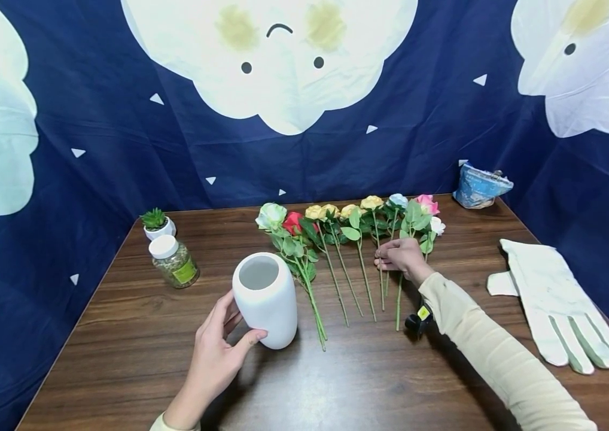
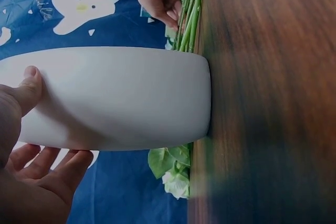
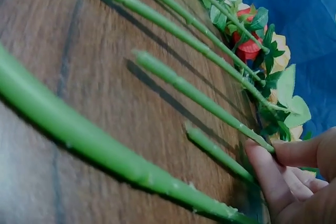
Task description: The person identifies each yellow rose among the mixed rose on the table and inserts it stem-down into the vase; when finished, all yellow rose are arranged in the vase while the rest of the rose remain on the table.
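A white ceramic vase (image 1: 267,293) stands upright on the brown wooden table (image 1: 337,383). My left hand (image 1: 227,328) grips its lower side, thumb in front and fingers behind. In the left wrist view the vase (image 2: 126,98) fills the frame between thumb and fingers (image 2: 58,166). A row of artificial roses (image 1: 347,218) lies flat beyond it, stems pointing toward me. My right hand (image 1: 390,258) rests on the right part of the row. Its fingertips (image 3: 268,166) pinch one green stem (image 3: 199,95) against the table.
At the back left are a small potted succulent (image 1: 156,222) and a white-lidded jar (image 1: 174,261). A pair of white gloves (image 1: 554,299) lies at the right. A blue pouch (image 1: 479,185) sits at the back right corner. Blue cloth walls surround the table.
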Action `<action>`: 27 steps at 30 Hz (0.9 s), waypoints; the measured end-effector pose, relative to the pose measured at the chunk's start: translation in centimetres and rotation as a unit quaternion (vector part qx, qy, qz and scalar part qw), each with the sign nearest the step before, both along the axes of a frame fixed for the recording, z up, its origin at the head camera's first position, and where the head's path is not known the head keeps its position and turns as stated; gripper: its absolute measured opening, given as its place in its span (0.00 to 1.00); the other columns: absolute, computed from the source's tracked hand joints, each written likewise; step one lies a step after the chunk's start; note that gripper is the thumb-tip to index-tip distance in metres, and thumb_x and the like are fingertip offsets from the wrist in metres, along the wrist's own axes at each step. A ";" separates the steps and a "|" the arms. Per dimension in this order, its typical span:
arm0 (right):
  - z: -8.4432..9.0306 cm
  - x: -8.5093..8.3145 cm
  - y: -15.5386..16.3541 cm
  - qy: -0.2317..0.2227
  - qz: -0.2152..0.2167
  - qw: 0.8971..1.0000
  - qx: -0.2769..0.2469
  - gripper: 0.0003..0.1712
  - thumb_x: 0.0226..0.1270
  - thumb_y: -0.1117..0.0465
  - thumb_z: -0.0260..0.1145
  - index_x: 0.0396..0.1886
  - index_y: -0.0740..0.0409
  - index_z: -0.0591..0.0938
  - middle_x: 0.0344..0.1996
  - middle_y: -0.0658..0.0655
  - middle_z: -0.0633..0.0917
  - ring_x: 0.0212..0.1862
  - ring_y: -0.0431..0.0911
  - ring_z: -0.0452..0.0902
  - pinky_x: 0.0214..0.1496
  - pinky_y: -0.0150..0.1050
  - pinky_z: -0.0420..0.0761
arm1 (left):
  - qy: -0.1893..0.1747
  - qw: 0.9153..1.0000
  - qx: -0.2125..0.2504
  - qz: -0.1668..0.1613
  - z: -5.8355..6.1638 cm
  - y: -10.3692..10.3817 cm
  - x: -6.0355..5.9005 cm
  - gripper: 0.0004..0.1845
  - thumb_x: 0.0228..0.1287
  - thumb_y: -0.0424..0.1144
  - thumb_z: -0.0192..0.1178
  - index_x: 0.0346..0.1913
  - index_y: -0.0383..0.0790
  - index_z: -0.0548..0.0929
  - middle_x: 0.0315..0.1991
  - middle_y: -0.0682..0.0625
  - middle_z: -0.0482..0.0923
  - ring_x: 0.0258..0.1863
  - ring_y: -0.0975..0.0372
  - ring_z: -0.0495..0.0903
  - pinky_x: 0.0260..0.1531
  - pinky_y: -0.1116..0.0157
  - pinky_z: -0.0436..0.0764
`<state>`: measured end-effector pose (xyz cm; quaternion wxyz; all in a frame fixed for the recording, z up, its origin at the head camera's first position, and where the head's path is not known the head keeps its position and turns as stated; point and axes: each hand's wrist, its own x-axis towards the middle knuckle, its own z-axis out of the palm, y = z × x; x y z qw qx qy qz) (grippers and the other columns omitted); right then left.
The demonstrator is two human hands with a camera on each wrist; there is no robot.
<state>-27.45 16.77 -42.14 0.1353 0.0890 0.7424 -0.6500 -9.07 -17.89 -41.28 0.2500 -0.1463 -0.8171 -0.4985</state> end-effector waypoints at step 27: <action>0.8 0.8 0.7 0.044 -0.096 0.983 -0.151 0.07 0.74 0.77 0.58 0.43 0.69 0.81 0.22 0.49 0.87 0.25 0.37 0.86 0.33 0.29 0.90 | -0.019 1.000 -0.004 0.008 0.0 0.0 0.1 0.42 0.45 0.22 0.79 0.67 0.29 0.73 0.55 0.35 0.82 0.57 0.77 0.76 0.56 0.81 0.80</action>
